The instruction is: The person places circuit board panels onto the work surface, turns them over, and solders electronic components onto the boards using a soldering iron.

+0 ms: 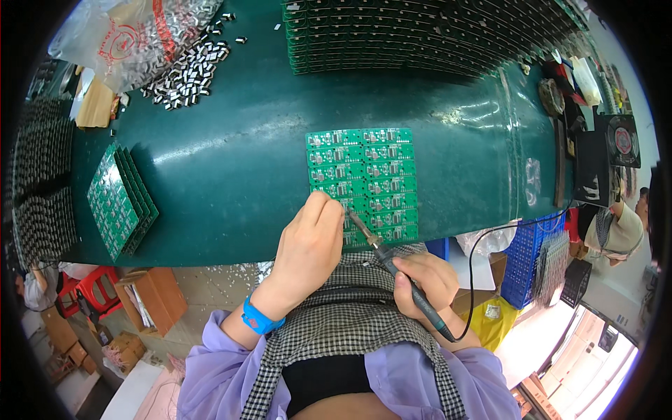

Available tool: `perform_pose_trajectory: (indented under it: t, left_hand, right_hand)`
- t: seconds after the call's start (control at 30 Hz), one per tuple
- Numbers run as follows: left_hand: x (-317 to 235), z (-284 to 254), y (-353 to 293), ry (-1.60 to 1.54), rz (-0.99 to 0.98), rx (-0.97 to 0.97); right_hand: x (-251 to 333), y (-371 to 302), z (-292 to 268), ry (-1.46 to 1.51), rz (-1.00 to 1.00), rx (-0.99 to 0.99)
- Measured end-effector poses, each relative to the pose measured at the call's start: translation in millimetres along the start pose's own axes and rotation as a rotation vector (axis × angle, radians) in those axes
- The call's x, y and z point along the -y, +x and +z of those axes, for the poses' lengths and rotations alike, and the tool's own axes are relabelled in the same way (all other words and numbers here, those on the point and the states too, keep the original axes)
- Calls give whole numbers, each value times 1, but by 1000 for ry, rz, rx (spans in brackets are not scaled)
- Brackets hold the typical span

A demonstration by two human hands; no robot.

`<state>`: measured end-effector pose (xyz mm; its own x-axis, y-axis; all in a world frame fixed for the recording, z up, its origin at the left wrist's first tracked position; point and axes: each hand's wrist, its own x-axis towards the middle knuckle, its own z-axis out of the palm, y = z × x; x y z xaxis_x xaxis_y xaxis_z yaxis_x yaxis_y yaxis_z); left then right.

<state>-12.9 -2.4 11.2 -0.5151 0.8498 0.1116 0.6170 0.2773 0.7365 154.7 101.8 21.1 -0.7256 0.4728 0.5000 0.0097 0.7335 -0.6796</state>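
Observation:
A green circuit board panel (389, 168), divided into rows of small identical boards, lies flat at the near edge of the table. My left hand (311, 241), with a blue wristband, is over its lower left part. Thumb and fingers are pinched together there; what they hold, if anything, is hidden. In my right hand (428, 281) is a soldering iron (382, 253), gripped like a pen. Its tip points up and left to the panel, close beside my left fingertips. Whether the tip touches a joint is too small to tell.
Small silver metal parts (187, 78) are heaped at the far left beside a clear plastic bag (129, 45). Several board panels (115, 203) lean together at left. Stacked boards (420, 35) line the back. The iron's black cable (471, 269) runs rightward. A fan (621, 140) stands far right.

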Motion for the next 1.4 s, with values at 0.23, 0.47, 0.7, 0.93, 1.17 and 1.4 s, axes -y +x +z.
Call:
perform_pose_trajectory:
  t: [0.23, 0.47, 0.7, 0.93, 1.17, 1.4]
  left_hand:
    - [-2, -6, -9, 4, 3, -54]
    - [-2, -3, -18, -76, -5, -83]
    - [-1, 2, -16, -30, 37, -98]
    - [-1, -1, -19, 100, 128, -69]
    - [-4, -5, -27, -20, 6, -50]
    - [-2, -2, -37, -106, 77, -118]
  right_hand:
    - [5, -7, -10, -14, -23, -14]
    - [7, -11, -9, -12, -29, -24]
    - [6, -11, -5, -17, -12, -5]
    - [9, -17, -3, -16, -28, -5]
    - [14, -22, -11, -39, -49, -17]
    - [15, -29, -13, -7, -45, -25]
